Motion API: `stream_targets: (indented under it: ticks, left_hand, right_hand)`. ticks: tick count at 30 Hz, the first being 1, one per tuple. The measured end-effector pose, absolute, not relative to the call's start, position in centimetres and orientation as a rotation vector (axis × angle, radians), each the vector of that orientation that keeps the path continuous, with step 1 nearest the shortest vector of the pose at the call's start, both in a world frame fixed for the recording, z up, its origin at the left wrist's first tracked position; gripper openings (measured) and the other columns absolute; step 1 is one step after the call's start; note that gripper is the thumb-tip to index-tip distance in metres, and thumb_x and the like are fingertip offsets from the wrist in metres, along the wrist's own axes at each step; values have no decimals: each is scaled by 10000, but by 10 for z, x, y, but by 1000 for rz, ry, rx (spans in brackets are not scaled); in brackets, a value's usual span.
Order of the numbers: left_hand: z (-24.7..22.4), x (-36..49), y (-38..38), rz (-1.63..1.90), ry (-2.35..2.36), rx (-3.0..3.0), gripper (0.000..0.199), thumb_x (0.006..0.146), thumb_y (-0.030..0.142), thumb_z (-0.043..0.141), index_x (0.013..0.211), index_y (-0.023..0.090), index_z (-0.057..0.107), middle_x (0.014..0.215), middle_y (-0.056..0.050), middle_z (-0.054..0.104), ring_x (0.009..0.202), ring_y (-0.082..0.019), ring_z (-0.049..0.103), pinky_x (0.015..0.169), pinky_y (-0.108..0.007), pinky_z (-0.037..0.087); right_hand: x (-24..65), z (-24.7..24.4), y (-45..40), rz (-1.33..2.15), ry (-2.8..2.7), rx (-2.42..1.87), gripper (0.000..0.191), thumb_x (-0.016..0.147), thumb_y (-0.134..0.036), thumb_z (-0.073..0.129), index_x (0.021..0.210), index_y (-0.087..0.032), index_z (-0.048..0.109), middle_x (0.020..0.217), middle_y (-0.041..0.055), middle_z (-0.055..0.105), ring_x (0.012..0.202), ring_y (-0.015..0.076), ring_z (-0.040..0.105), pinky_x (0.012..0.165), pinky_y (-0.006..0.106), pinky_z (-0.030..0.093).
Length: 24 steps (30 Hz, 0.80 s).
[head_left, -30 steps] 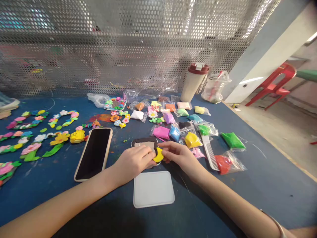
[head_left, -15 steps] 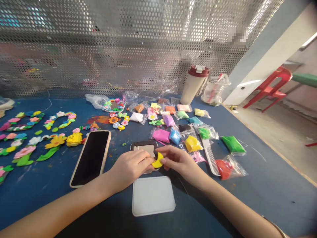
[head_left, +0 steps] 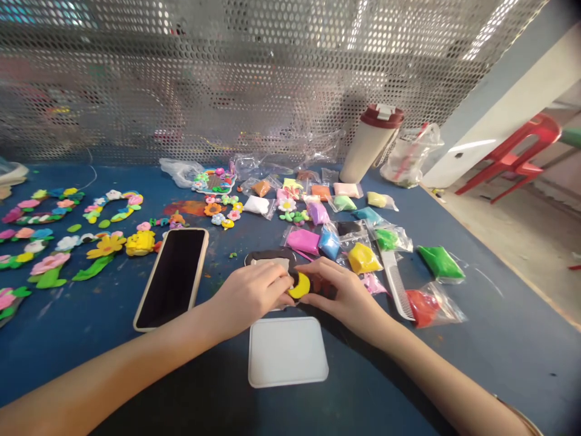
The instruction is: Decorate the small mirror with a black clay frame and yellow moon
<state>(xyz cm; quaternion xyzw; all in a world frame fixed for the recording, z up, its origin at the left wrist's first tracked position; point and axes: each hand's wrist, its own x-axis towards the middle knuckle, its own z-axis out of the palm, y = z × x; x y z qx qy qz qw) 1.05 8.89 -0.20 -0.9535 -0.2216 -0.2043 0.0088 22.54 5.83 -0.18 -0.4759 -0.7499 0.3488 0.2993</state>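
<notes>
A yellow clay crescent (head_left: 300, 286) lies between my two hands, over the right side of a small frame edged in black clay (head_left: 262, 257). My left hand (head_left: 254, 292) is closed, its thumb and fingertips pinching the crescent's left end. From the other side my right hand (head_left: 345, 297) curls round the crescent, with the thumb at its lower edge and the index finger by its top. Both hands hide much of the frame and its pale centre. Just below them a white rounded plate (head_left: 288, 352) lies flat.
A phone (head_left: 172, 278) lies left of my hands, with clay flowers (head_left: 106, 245) beyond it. Bags of coloured clay (head_left: 303, 240), a white comb (head_left: 397, 284) and a red clay bag (head_left: 424, 307) are to the right. A tumbler (head_left: 370, 145) stands by the mesh screen (head_left: 181, 79).
The crescent has turned so that its curved shape faces me more fully, and the right fingers sit slightly wider around it. The whole view has shifted a little.
</notes>
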Motion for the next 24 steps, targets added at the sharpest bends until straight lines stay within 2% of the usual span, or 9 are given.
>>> stream_targets:
  ticks: [3,9,13,18,24]
  left_hand:
    - [8,6,91,-631,-962,-3058,255,969,325,421,1006,143,595,982,-70,637,873,-185,623,718,-286,506]
    - [31,-6,99,-586,-1302,-3018,250,980,280,367,990,156,584,1021,-53,609,906,-187,610,755,-308,487]
    - [30,-7,101,-389,-1154,-3014,260,974,210,363,908,151,607,941,-39,613,893,-177,599,732,-288,475]
    - [23,-7,101,-269,-982,-2936,268,959,171,376,901,134,634,930,-56,617,902,-196,584,754,-308,471]
    - [25,-5,99,-147,-925,-2862,298,952,149,341,850,136,621,882,-67,626,845,-203,587,696,-304,459]
  right_hand:
    - [226,-3,59,892,-2030,-1255,325,809,-191,679,1127,-187,610,933,34,580,795,153,552,716,291,473]
    - [227,-5,61,898,-2071,-1198,348,813,-232,684,1154,-205,622,1025,55,552,852,155,561,739,282,498]
    - [226,-6,63,880,-2110,-1180,350,805,-252,694,1148,-215,635,1096,74,533,982,190,551,825,313,505]
    - [226,-5,65,874,-2130,-1198,348,825,-286,671,1164,-223,628,1098,82,532,962,200,561,850,352,518]
    - [225,-5,66,858,-2134,-1209,342,842,-287,649,1180,-245,620,1100,82,537,978,213,571,869,382,519]
